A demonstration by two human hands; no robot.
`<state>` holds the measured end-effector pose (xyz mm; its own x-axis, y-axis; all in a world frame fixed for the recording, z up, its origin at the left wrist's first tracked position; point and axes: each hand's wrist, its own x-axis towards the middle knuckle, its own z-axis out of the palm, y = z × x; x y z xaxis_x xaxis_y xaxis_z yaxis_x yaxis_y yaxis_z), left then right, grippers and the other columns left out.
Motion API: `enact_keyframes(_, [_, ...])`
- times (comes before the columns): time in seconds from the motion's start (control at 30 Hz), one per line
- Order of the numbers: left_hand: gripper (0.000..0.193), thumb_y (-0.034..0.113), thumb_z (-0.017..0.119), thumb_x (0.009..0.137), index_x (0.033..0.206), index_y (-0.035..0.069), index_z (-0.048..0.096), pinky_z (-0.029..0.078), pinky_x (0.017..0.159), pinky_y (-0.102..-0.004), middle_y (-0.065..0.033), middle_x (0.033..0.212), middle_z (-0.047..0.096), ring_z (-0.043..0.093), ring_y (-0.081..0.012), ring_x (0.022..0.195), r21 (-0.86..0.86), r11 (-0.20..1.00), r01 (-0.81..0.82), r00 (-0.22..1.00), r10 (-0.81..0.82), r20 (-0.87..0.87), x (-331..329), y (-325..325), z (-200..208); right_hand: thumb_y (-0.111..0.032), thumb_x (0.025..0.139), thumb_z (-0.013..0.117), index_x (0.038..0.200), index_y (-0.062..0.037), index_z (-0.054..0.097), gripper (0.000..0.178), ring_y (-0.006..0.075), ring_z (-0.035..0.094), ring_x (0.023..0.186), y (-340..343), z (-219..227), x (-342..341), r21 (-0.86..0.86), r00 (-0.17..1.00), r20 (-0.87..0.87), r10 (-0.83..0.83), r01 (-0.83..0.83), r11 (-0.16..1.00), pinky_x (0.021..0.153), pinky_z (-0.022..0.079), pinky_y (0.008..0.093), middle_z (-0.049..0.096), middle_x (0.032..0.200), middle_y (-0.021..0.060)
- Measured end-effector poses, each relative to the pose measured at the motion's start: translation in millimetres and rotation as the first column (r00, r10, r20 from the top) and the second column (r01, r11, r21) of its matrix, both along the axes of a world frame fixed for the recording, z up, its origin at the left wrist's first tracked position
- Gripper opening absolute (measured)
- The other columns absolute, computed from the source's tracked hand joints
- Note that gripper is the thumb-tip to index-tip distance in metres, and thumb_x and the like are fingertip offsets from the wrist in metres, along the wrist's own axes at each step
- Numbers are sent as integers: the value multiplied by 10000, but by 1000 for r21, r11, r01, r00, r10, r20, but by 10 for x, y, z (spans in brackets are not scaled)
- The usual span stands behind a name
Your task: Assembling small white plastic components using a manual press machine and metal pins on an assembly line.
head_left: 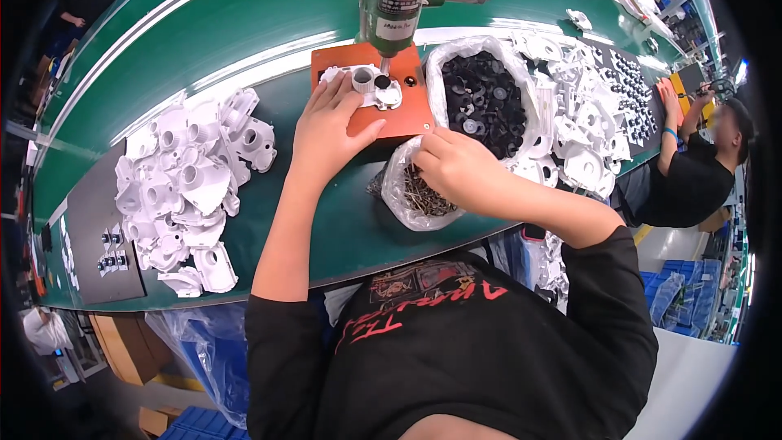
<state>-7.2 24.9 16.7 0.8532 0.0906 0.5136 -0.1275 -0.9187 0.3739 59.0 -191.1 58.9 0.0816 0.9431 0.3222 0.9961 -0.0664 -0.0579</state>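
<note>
My left hand (324, 126) lies with fingers stretched and thumb spread on an orange block (399, 124). Its fingers touch the left side of a white plastic housing (389, 99), which sits on the block and has a round grey tube and a black round piece. Directly above hangs the green head of a press or driver machine (395, 16), its thin metal shaft reaching down beside the housing. My right hand (456, 165) dips bent, closed fingers into a clear plastic bag (397, 195) of small metal screws (425, 197). Whatever those fingertips pinch is hidden.
White plastic housings (183, 179) are heaped on the left of the green table, and more (582, 126) on the right. A larger bag holds black plastic parts (485, 102). Dark mats (102, 212) carry small parts. Another person (692, 163) works at the far right.
</note>
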Motion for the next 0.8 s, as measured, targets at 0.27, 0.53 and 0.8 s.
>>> enact_keyframes(0.27, [407,374,685,773,971,28,604,314,1082,-435,-211,1278,533,439,-338,1264,-15,1000,-18,1000,18,-18,-22,5,23,-48,693,625,817,5,617,135,267,558,782,-20,133,24,-99,991,-134,19,-32,995,690,495,350,521,803,104])
enact_keyframes(0.53, [409,374,685,767,976,32,605,314,1082,-435,-209,1291,523,428,-333,1276,-21,1000,-23,1000,22,-13,-23,11,1,-48,829,632,933,43,620,139,127,645,734,291,283,626,-63,474,-858,-197,283,957,681,515,263,673,827,103])
enact_keyframes(0.8, [408,359,699,753,984,38,599,334,1071,-432,-187,1276,537,454,-330,1247,-20,1000,-12,1000,12,6,-19,11,4,-93,775,645,902,34,669,182,137,653,767,743,-12,787,63,533,-829,-168,388,919,737,508,287,692,828,104])
